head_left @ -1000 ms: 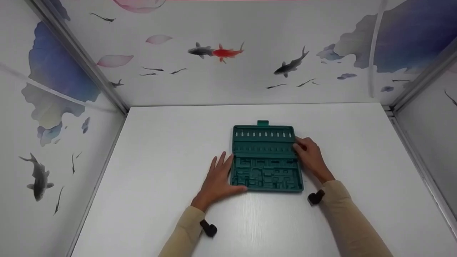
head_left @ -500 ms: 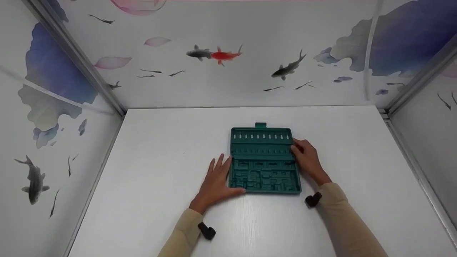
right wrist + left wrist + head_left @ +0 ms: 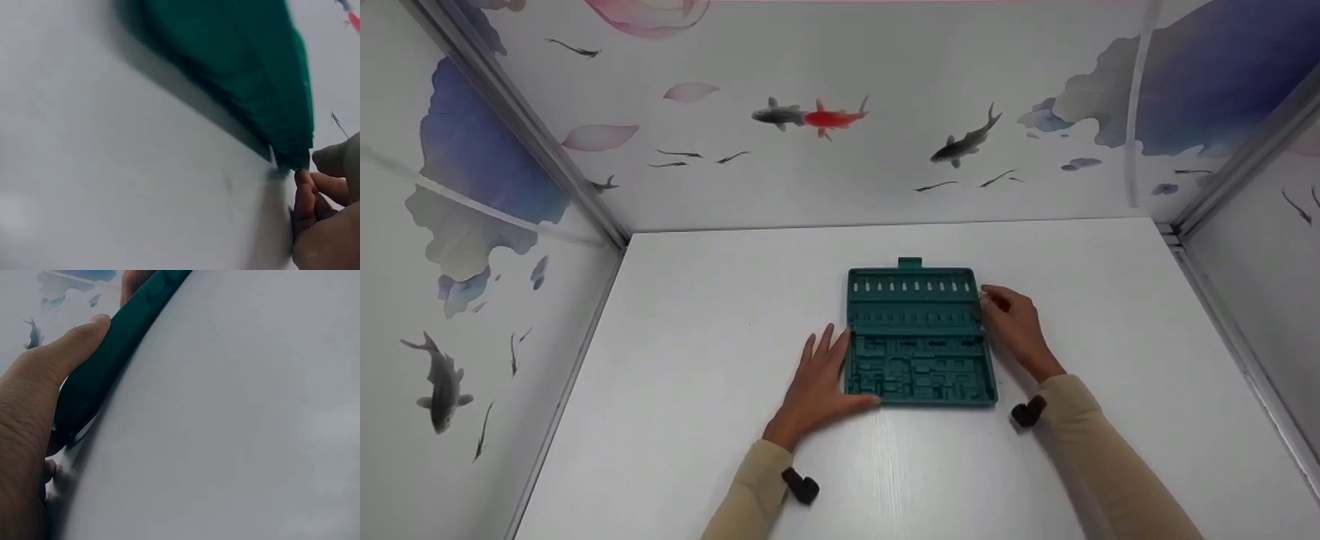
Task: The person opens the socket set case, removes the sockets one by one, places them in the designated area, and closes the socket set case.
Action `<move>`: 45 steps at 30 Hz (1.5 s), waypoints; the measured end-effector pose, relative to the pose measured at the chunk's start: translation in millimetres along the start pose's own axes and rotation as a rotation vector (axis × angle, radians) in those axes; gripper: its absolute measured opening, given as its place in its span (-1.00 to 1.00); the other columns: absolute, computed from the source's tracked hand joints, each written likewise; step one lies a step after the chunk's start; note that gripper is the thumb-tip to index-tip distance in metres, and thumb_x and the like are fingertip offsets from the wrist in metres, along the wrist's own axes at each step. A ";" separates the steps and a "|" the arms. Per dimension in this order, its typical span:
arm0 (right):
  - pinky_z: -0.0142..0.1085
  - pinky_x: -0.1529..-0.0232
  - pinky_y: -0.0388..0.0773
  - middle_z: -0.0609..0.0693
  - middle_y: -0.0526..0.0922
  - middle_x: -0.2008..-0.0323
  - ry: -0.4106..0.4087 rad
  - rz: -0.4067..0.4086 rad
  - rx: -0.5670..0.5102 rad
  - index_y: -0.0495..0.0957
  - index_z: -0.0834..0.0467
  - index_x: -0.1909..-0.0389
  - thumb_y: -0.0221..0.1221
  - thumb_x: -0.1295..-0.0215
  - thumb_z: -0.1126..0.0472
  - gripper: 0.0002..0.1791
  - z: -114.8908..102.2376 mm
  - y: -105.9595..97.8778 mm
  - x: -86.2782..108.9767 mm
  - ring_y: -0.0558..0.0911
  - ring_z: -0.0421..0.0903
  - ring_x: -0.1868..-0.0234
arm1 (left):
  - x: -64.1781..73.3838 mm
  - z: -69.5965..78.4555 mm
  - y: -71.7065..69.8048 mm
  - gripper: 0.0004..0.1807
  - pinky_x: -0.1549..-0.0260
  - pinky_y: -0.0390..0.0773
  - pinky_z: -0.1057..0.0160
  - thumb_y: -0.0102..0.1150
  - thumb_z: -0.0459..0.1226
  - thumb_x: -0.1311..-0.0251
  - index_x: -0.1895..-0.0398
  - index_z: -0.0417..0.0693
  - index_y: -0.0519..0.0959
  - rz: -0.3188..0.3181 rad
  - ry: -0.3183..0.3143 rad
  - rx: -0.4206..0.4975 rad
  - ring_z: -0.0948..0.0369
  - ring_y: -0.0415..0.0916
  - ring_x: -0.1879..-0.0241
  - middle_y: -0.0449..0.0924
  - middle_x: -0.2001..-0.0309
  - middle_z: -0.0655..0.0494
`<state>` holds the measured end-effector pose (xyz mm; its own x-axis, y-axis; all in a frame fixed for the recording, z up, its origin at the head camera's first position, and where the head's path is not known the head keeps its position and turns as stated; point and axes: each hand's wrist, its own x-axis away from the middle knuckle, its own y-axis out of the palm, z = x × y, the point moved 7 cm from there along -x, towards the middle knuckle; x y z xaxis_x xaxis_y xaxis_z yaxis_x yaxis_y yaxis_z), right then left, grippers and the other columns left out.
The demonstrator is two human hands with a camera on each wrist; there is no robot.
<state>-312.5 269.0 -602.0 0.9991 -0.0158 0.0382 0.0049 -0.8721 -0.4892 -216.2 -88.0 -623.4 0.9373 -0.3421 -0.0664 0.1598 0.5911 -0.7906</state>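
White wall (image 3: 900, 45) at far side, printed with a red fish (image 3: 834, 118); white desk (image 3: 697, 360) before it. One green moulded case (image 3: 915, 330), lying open mid-desk, latch tab (image 3: 910, 262) to the far side. One left hand (image 3: 816, 386), fingers spread, against the case's left side, thumb along its near edge. One right hand (image 3: 1018, 326), fingers bent, at the right edge; whether pinching, cannot tell.

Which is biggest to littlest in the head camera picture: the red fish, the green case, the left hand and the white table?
Largest to smallest, as they look there:
1. White table
2. Green case
3. Left hand
4. Red fish, only a printed picture
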 end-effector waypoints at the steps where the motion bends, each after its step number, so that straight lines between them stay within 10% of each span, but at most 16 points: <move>1: 0.06 -0.46 0.46 0.31 0.59 -0.37 0.007 0.003 0.000 0.47 0.32 -0.55 0.08 -0.76 0.18 -0.50 -2.2 -2.0 -2.4 0.52 0.16 -0.29 | 0.0 -0.2 0.4 0.43 -0.71 -0.11 -0.22 0.31 0.60 -0.09 -0.84 0.05 0.01 -0.001 -0.002 -0.001 -0.12 -0.29 -0.79 -0.14 -0.82 -0.09; 14: 0.21 -0.11 0.59 0.46 0.57 -0.11 -0.291 -0.099 0.278 0.61 0.54 -0.25 0.16 -0.62 0.42 -0.67 -43.5 16.5 -33.3 0.60 0.33 -0.10 | 7.3 -3.5 -4.1 0.41 -0.70 -0.10 -0.25 0.34 0.57 -0.09 -0.84 0.04 0.03 0.007 -0.017 0.018 -0.16 -0.28 -0.79 -0.11 -0.81 -0.11; 33: 0.22 -0.10 0.60 0.44 0.60 0.11 -0.193 -0.276 0.590 0.65 0.58 0.04 0.10 -0.60 0.46 -0.77 -63.0 20.3 -49.3 0.55 0.25 0.02 | 1.0 2.2 -1.2 0.43 -0.72 -0.15 -0.18 0.31 0.59 -0.10 -0.85 0.06 -0.03 -0.016 0.012 0.015 -0.07 -0.32 -0.80 -0.16 -0.82 -0.07; 45: 0.18 -0.13 0.55 0.46 0.51 -0.04 -0.162 -0.263 0.470 0.51 0.57 -0.16 0.18 -0.56 0.42 -0.69 -53.7 13.6 -57.5 0.49 0.28 -0.06 | -0.2 3.9 -2.2 0.41 -0.72 -0.20 -0.18 0.30 0.58 -0.13 -0.83 -0.01 0.02 0.020 0.054 -0.017 -0.04 -0.21 -0.79 -0.05 -0.80 -0.10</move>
<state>-372.1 231.7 -564.1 0.9553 0.2800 0.0953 0.2353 -0.5242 -0.8184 -215.6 -86.4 -619.3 0.9222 -0.3695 -0.1140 0.1357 0.5854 -0.7993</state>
